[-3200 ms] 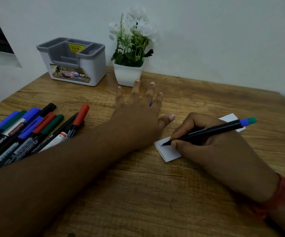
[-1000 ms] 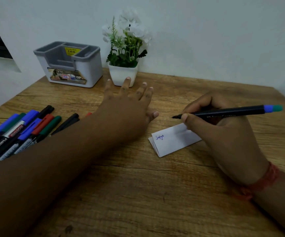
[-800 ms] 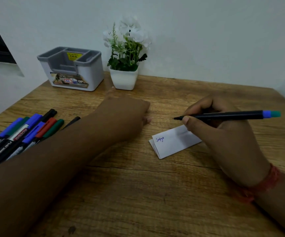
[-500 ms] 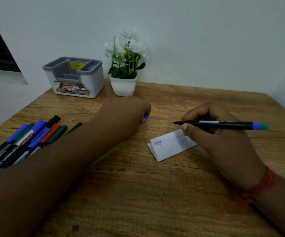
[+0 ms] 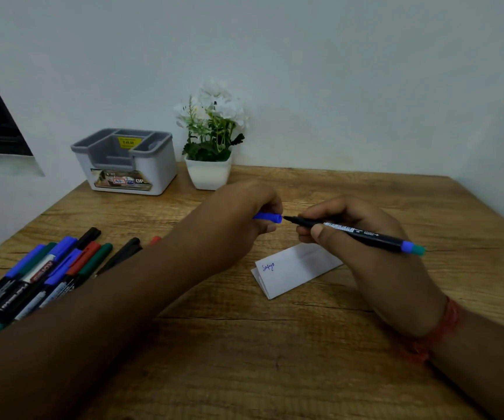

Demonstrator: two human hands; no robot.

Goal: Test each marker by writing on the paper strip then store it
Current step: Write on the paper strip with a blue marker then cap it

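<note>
- Holding the blue cap (image 5: 268,217) in our left hand (image 5: 241,219) at centre frame, fingers curled round it, open end facing right.
- Our right hand (image 5: 356,237) grips the black marker (image 5: 353,233) in a writing pinch; its bare tip sits just beside the cap's mouth, not yet inside as far as we can tell. The marker's rear end, blue with a teal tip, points toward the right of the frame.
- Both hands are raised above the table (image 5: 244,359).
- Paper strip (image 5: 293,269), folded, lies on the table just below and between the hands, partly under the right hand. Small blue handwriting shows near its left end.
- Remaining markers (image 5: 47,274) lie in a loose row at the left of the frame, caps blue, green, red and black, partly hidden behind our left forearm.
- Grey organiser (image 5: 126,160) with several compartments stands at the table's far edge, upper left of centre; a yellow sticker shows inside.
- White pot of white flowers (image 5: 209,140) stands just right of the organiser.
- A red thread band (image 5: 438,331) circles our right wrist.
</note>
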